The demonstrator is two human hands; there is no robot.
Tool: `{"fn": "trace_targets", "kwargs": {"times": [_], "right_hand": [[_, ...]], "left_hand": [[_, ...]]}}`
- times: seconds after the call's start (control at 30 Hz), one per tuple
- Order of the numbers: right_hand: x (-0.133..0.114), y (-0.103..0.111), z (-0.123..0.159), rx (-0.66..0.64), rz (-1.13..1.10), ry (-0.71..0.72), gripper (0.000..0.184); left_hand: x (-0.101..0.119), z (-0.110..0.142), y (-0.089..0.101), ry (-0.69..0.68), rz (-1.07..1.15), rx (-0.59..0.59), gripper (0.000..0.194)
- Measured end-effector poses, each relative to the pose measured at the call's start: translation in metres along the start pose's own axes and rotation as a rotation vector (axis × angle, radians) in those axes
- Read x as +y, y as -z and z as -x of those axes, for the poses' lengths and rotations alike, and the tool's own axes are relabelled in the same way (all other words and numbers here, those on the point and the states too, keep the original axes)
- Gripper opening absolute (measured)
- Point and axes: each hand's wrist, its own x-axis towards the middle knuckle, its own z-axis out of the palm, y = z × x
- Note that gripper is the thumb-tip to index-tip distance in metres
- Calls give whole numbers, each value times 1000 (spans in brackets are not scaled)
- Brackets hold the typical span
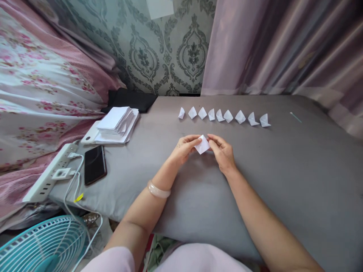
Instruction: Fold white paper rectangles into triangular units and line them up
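Note:
Between my two hands is a small folded white paper (202, 146), shaped like a diamond. My left hand (185, 147) pinches its left corner, the thumb lying on the front face. On the other side, the thumb and fingers of my right hand (222, 152) close on its right edge. Both hands are just above the grey cloth surface (283, 181). Beyond them stands a row of several folded white paper pieces (228, 116), some pointed and upright, some with a flap spread to the side.
At the left sit a stack of white paper (116, 122), a black phone (95, 164) and a white power strip (47, 177) with cables. A teal fan (48, 245) stands at lower left. A thin stick (295, 117) lies far right; curtains (255, 45) hang behind.

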Motion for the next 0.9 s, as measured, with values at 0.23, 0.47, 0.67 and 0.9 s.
{"fn": "trace_targets", "kwargs": {"times": [0.23, 0.47, 0.67, 0.9], "right_hand": [[-4, -1, -1, 48, -131, -156, 33], [-5, 5, -6, 50, -170, -296, 37], [-8, 10, -9, 45, -252, -374, 37], [-13, 12, -8, -69, -237, -480, 20]], "left_hand": [[-7, 1, -6, 0, -92, -2, 35], [-3, 2, -4, 94, -139, -7, 37], [0, 0, 3, 150, -191, 6, 28], [-1, -4, 7, 77, -113, 122, 22]]}}
